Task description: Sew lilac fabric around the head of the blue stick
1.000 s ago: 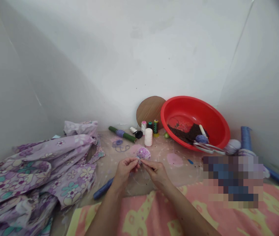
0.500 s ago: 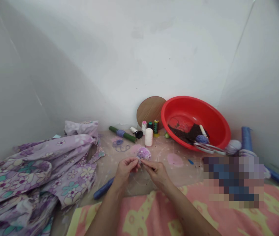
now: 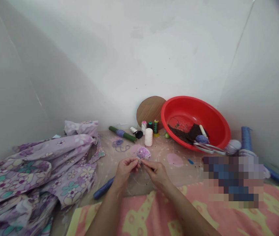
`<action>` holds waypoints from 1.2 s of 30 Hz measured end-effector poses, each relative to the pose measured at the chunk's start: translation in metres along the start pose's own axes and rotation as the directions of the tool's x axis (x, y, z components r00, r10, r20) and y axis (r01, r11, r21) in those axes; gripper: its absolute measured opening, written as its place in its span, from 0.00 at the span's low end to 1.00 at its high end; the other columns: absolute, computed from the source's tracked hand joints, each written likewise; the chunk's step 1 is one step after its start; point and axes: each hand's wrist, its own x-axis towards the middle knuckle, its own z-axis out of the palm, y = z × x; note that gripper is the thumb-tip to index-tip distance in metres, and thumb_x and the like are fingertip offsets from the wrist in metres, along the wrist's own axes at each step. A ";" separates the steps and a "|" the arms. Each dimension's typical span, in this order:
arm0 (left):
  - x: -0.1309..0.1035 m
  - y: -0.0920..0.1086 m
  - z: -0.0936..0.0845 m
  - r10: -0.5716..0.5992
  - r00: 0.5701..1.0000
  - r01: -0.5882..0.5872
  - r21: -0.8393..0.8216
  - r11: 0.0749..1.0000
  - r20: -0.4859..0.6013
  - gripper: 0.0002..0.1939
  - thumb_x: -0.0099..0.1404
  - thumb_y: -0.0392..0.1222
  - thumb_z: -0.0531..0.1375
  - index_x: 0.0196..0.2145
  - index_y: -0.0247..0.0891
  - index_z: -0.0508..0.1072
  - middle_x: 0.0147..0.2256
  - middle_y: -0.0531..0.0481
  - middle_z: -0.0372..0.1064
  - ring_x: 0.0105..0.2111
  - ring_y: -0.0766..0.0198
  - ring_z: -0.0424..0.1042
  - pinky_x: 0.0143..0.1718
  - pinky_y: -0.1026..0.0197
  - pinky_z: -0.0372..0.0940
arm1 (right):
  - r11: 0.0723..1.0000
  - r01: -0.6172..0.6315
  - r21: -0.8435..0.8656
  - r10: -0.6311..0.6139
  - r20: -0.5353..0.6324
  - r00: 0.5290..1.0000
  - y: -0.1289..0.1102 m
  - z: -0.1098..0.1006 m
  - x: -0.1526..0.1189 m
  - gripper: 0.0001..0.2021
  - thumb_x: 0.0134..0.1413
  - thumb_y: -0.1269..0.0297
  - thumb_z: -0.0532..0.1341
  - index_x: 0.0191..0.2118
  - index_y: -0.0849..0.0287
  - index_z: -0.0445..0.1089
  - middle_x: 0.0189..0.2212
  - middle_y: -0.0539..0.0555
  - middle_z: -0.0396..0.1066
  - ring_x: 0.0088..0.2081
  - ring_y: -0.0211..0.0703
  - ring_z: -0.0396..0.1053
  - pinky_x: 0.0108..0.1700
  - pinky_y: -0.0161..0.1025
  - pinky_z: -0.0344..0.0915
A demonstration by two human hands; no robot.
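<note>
A small round bundle of purple flowered cloth point(image 3: 143, 153) sticks up just beyond my fingertips, its gathered lower end between my two hands. My left hand point(image 3: 128, 167) pinches that gathered end with thumb and forefinger. From the other side my right hand point(image 3: 157, 171) has its thumb and forefinger pressed together at the same spot. Whether the right fingers grip the cloth or a thin thread is too small to make out. Beyond the bundle a white thread cone point(image 3: 148, 137) stands upright.
Purple flowered fabric point(image 3: 72, 170) lies heaped at left. A green tube wound with purple yarn point(image 3: 121, 133) and several spools point(image 3: 150, 125) are at the back. A tilted red basin point(image 3: 218, 121) holds scissors point(image 3: 209, 147) at its rim. Patterned pink-yellow cloth point(image 3: 151, 213) covers the front.
</note>
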 end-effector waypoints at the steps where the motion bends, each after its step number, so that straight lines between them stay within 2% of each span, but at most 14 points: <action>1: 0.000 0.000 0.000 0.001 1.000 -0.001 0.000 1.000 0.001 0.10 0.46 0.43 0.63 0.22 0.32 0.72 0.18 0.53 0.66 0.17 0.74 0.60 0.20 0.70 0.54 | 1.000 0.002 -0.005 -0.002 -0.001 1.000 0.000 0.000 0.000 0.15 0.50 0.67 0.53 0.44 0.47 0.67 0.39 0.47 0.71 0.38 0.41 0.70 0.40 0.39 0.66; 21: -0.001 0.001 0.001 0.004 1.000 -0.004 -0.005 1.000 0.012 0.10 0.46 0.43 0.62 0.20 0.32 0.71 0.18 0.53 0.65 0.17 0.74 0.60 0.20 0.70 0.53 | 1.000 0.006 0.003 -0.006 0.014 1.000 0.005 0.000 0.000 0.15 0.50 0.68 0.54 0.44 0.49 0.67 0.40 0.48 0.71 0.39 0.41 0.70 0.40 0.38 0.66; 36: 0.000 0.000 0.001 0.007 1.000 -0.007 0.006 1.000 0.010 0.11 0.46 0.43 0.62 0.22 0.31 0.71 0.18 0.53 0.65 0.17 0.74 0.60 0.20 0.70 0.54 | 0.996 -0.006 0.091 0.011 -0.049 0.999 0.008 0.006 0.001 0.12 0.50 0.65 0.54 0.41 0.50 0.70 0.38 0.49 0.72 0.38 0.42 0.70 0.41 0.39 0.66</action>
